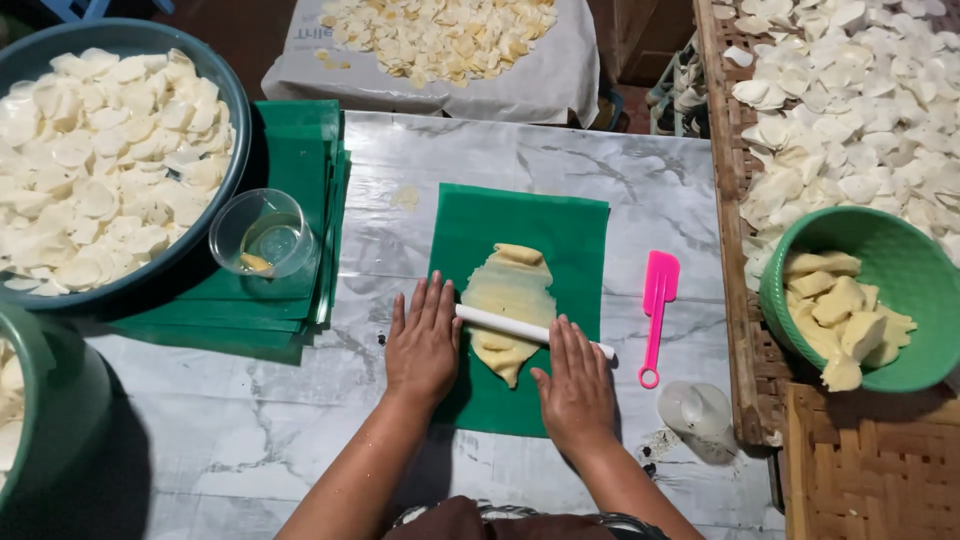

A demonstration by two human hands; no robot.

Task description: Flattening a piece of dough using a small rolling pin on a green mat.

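Observation:
A pale yellow sheet of dough (512, 290) lies flattened on a green plastic sheet (565, 235) in the middle of the marble-patterned table (250, 440). Across the dough's lower part lies a thin white rolling pin (510, 325), tilted down to the right. My left hand (423, 343) rests flat, fingers together, on the pin's left end. My right hand (576, 385) presses flat on the pin's right end. Neither hand grips the pin; both palms lie on top of it.
A pink spatula (656, 305) lies right of the green sheet, a clear lid (697, 410) below it. A green bowl (880, 235) of dough lumps sits at the right, a big blue basin (235, 130) of white discs at the left, with a clear cup (262, 235) on stacked green sheets (300, 150).

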